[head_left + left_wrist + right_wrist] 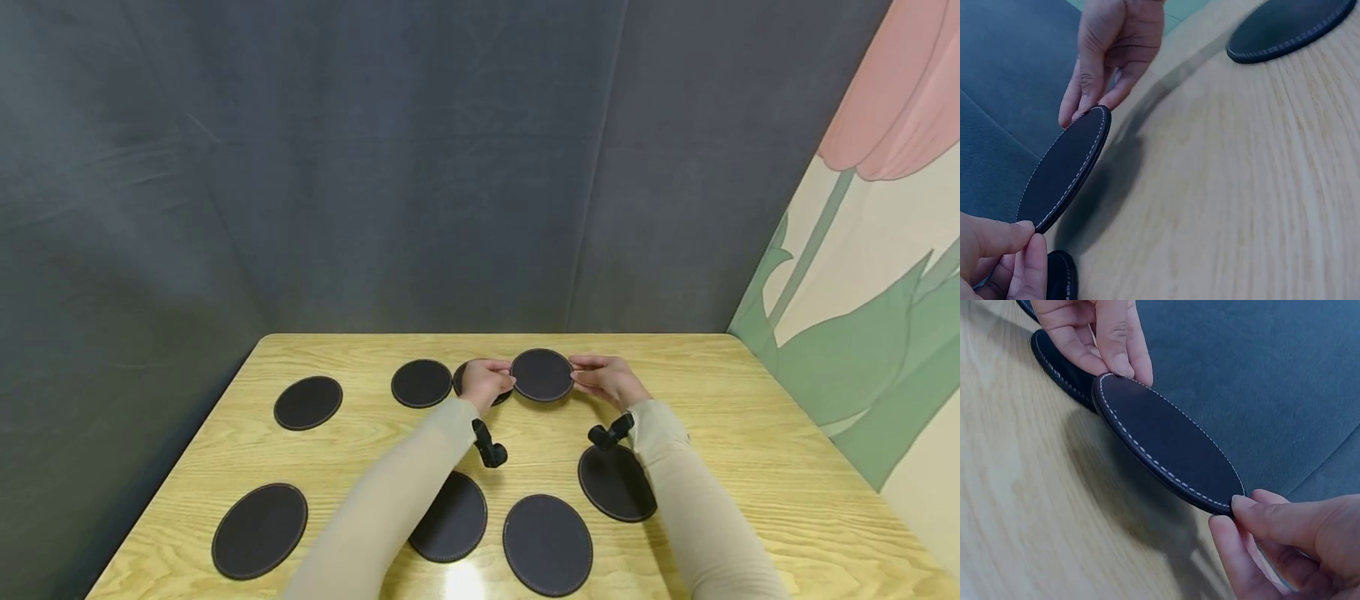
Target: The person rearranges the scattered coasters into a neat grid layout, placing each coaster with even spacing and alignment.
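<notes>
Gripping opposite edges of one dark round disc (542, 375), both hands are engaged at the far middle of the work surface. The left hand (483, 385) is clamped on the disc's left edge, thumb against fingertips; the right hand (606, 379) pinches the right edge in like manner. The disc is raised off the table (360, 450) and tilted, its shadow falling on the wood below; pale stitching runs around its rim.

Each wrist carries a black device, one on the left (487, 443) and one on the right (611, 432), above long light sleeves (697, 517).

A second disc (1069, 376) lies below the left hand, partly covered by it in the head view. Just left of it is a third disc (422, 383); contact between these two cannot be confirmed. A fourth disc (307, 403) lies apart at far left.

Nearer, four further discs are noted: one at near left (259, 531), one partly behind the left sleeve (450, 521), one near the middle (547, 546), and one partly covered by the right forearm (617, 483).

Dark cloth (450, 167) hangs beyond the far edge; at right stands a wall painted with a pink tulip (892, 92).
</notes>
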A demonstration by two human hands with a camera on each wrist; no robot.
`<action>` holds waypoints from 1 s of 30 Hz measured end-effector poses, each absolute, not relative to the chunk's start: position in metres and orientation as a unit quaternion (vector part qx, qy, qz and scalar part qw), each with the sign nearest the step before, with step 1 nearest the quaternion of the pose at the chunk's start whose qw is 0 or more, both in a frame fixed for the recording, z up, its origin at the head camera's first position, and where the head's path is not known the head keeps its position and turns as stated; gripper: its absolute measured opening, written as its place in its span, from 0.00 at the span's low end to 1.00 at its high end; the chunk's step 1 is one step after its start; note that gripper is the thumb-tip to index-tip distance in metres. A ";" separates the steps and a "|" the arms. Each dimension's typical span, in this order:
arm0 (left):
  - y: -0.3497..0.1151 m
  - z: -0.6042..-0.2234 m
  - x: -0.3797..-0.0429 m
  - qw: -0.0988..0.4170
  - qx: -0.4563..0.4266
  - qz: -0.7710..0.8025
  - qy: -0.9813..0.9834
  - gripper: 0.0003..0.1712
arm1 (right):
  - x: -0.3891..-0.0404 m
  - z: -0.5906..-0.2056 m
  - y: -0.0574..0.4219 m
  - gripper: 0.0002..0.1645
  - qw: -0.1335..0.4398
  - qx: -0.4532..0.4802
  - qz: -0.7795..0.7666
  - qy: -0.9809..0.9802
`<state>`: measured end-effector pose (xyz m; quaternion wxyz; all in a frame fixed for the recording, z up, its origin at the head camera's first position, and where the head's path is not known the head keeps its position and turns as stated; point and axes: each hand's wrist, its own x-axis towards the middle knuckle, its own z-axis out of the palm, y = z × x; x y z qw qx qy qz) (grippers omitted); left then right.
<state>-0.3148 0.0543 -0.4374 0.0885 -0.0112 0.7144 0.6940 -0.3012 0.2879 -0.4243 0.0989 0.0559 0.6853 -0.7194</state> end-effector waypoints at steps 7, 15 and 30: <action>0.062 -0.444 -0.317 0.062 -0.019 0.659 0.750 0.18 | -0.302 -0.430 0.291 0.31 0.103 0.066 -0.713 0.691; 0.064 -0.448 -0.320 0.049 -0.013 0.609 0.791 0.16 | -0.302 -0.432 0.290 0.30 0.108 0.072 -0.709 0.693; 0.072 -0.455 -0.322 0.014 -0.011 0.525 0.851 0.13 | -0.308 -0.437 0.291 0.30 0.110 0.089 -0.681 0.718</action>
